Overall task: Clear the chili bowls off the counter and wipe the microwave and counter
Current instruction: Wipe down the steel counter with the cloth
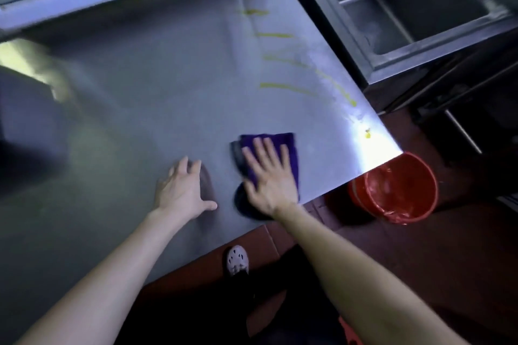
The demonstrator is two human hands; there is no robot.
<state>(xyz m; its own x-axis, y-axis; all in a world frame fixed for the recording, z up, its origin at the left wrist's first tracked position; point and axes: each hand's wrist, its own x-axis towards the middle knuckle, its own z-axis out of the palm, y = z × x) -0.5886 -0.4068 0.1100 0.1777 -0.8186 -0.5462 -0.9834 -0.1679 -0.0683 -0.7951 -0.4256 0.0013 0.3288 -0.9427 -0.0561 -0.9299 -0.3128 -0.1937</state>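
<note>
Cloth of a deep purple (283, 145), soft and folded to a rough rectangle, lies flat on the counter (134, 98) near its front edge. The right hand (270, 179) presses down on it with fingers straight and spread apart, gripping nothing. Just beside it, the left hand (182, 190) rests on the bare metal, fingers splayed and thumb out, holding nothing.

The counter is smooth brushed steel, dull grey with a bright glare at its right front corner. Thin yellow-green streaks (283, 87) curve across the surface beyond the cloth, towards the right edge, with a small yellow blob (367, 134) in the glare.

Below that corner, on the dark reddish floor (462, 260), stands a round red bucket (403, 190) with a glossy, crinkled lining; what it holds cannot be made out. Farther right is a square steel sink basin (420, 8) with straight walls. A pale perforated shoe (237, 259) shows under the counter's front edge.
</note>
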